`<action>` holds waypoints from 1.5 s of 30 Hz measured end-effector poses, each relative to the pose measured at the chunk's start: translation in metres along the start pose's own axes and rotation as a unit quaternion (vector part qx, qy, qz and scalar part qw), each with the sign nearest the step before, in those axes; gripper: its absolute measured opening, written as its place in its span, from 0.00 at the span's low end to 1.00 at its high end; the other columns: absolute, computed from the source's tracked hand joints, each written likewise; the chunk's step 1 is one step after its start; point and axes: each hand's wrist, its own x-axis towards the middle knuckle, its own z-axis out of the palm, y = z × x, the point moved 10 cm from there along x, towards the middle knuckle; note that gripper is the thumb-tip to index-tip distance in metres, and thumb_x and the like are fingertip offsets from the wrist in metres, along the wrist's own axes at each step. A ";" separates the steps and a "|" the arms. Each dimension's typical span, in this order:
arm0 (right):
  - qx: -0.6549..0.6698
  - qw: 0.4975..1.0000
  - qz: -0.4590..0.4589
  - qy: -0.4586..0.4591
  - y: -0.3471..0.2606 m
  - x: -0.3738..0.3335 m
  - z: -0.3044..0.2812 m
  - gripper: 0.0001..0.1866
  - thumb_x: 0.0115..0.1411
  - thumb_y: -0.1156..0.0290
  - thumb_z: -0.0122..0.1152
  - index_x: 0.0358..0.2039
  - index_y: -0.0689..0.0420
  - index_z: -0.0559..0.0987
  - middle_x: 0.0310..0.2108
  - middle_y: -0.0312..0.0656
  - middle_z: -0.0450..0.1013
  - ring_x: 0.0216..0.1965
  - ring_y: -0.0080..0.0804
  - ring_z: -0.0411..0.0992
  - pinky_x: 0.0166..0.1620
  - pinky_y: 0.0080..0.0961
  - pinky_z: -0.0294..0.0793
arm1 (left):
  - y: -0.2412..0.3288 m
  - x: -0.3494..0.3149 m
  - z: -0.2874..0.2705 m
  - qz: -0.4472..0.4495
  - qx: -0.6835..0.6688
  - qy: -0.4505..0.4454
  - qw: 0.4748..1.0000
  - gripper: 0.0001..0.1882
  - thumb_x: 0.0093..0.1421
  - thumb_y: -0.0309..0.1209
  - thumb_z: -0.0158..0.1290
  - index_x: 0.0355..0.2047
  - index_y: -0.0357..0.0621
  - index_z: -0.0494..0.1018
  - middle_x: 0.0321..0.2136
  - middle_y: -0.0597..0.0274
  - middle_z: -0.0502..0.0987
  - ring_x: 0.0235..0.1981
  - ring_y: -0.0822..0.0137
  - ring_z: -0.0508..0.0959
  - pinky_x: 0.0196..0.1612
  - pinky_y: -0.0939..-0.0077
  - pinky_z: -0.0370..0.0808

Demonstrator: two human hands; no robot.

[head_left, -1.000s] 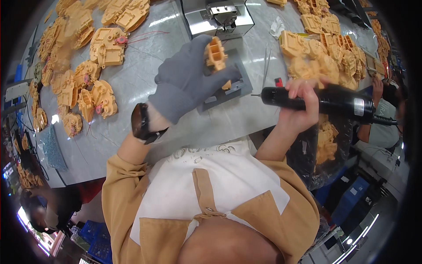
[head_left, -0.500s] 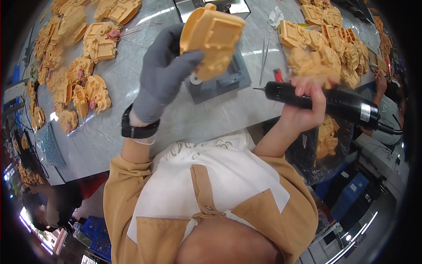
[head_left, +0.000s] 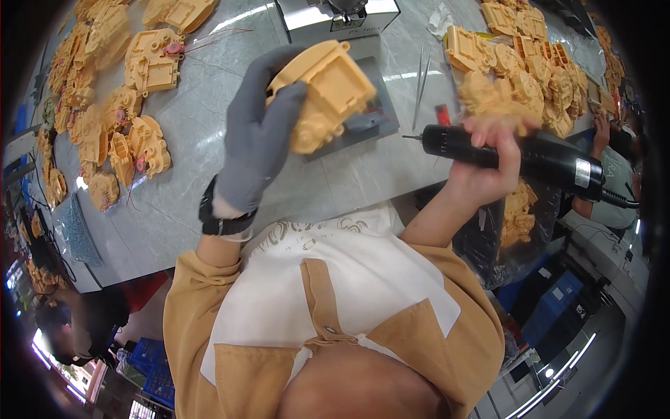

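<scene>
A yellow-orange plastic housing (head_left: 339,85) is gripped in my grey-gloved left hand (head_left: 257,133), held up over the table with a rectangular recess facing me. My thumb presses on its near left side. Behind it, a dark grey fixture block (head_left: 380,120) is partly covered. My bare right hand (head_left: 494,159) is wrapped round a black electric screwdriver (head_left: 555,166). Its thin bit points left, toward the table's middle, apart from the housing. A cord runs from the tool's right end.
Housings with red parts and thin wires (head_left: 150,63) crowd the table's left side. More housings (head_left: 534,77) are heaped at the right. Tweezers (head_left: 421,89) and a small red item (head_left: 442,116) lie between. A metal-fronted device (head_left: 340,26) stands behind. Another person (head_left: 614,178) is at far right.
My left hand has lowered the housing slightly and turned it, so it leans over to the right with its recess more toward me. The right hand and screwdriver are nearly still.
</scene>
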 end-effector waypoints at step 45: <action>-0.016 1.000 0.022 0.007 0.005 -0.001 0.001 0.20 0.47 0.79 0.50 0.43 0.59 0.64 0.16 0.37 0.59 0.16 0.28 0.61 0.27 0.28 0.64 | 0.030 0.001 0.043 0.286 0.449 -0.007 0.846 0.20 0.51 0.28 0.48 0.46 0.47 0.69 0.46 0.50 0.68 0.45 0.51 0.69 0.48 0.62 0.66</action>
